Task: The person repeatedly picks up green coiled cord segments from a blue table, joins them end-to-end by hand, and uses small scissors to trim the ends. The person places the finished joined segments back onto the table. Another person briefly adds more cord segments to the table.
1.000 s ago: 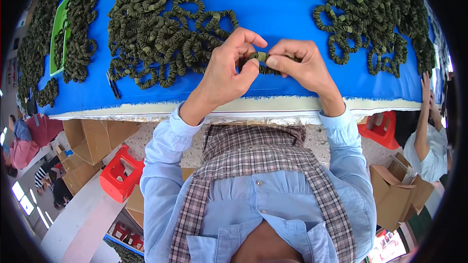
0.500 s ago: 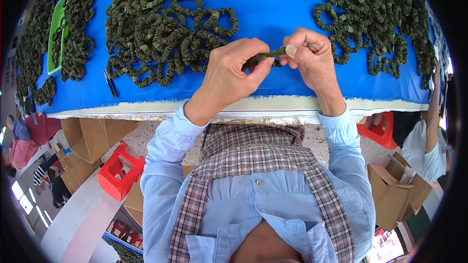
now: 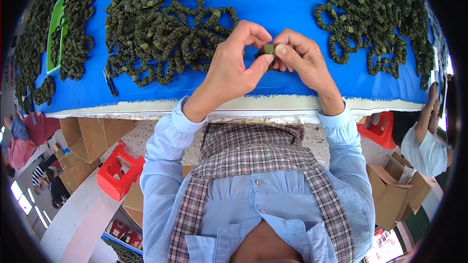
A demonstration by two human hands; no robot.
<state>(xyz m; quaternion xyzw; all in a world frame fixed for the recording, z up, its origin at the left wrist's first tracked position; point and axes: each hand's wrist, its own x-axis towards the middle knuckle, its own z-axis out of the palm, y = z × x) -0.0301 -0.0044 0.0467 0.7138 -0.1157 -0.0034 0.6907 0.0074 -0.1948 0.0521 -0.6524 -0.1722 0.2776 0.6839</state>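
Observation:
Between my two hands is an olive-green scrunchie (image 3: 269, 48), a gathered fabric ring with a smooth flat band facing up. My left hand (image 3: 235, 61) pinches its left side between thumb and fingers. The thumb and bent fingers of my right hand (image 3: 303, 58) close on the other side of that band. Most of the ring is hidden behind the fingers. Just left of my left hand, a big heap of similar scrunchies (image 3: 161, 34) covers the blue cloth (image 3: 282, 0). Beyond my right hand lies a second pile of scrunchies (image 3: 375, 14).
A green tray (image 3: 57, 34) stands among more scrunchies at the far left. Small black-handled snips (image 3: 110, 84) lie near the table's edge. Red stools (image 3: 120, 171) and cardboard boxes (image 3: 395, 190) stand below. A co-worker's arm (image 3: 426, 117) is at the right.
My hands have come closer together. The stretched, twisted piece between them is now bunched up, with its flat band turned upward. At the right, the co-worker's arms have shifted.

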